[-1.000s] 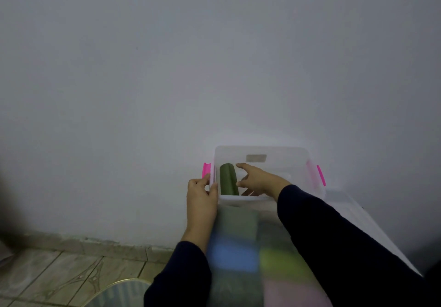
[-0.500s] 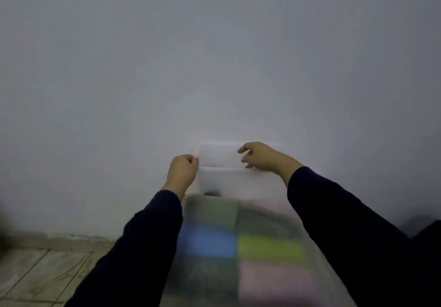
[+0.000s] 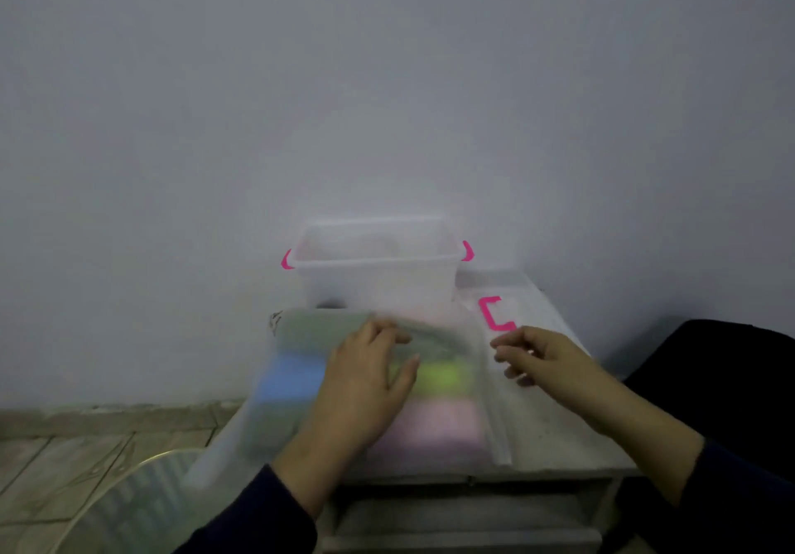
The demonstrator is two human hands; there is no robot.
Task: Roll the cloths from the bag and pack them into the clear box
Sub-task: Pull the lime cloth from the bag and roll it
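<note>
Whole shot's blurry: one clear box (image 3: 378, 274) at the tabletop's (image 3: 555, 433) far edge, left hand (image 3: 365, 385) flat on the bag (image 3: 297, 385), right hand (image 3: 546, 360) loosely curled, holding nothing.

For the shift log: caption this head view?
Left hand rests on bag of cloths; right hand hovers beside it.

**Dim, hazy and blurred**

Weak, flat light is washing the grey wall (image 3: 387, 80), casting only a soft shadow beside the clear box (image 3: 378, 278). Motion blur is smearing the bag (image 3: 301, 381) and both hands. Corners are darkening slightly.
</note>
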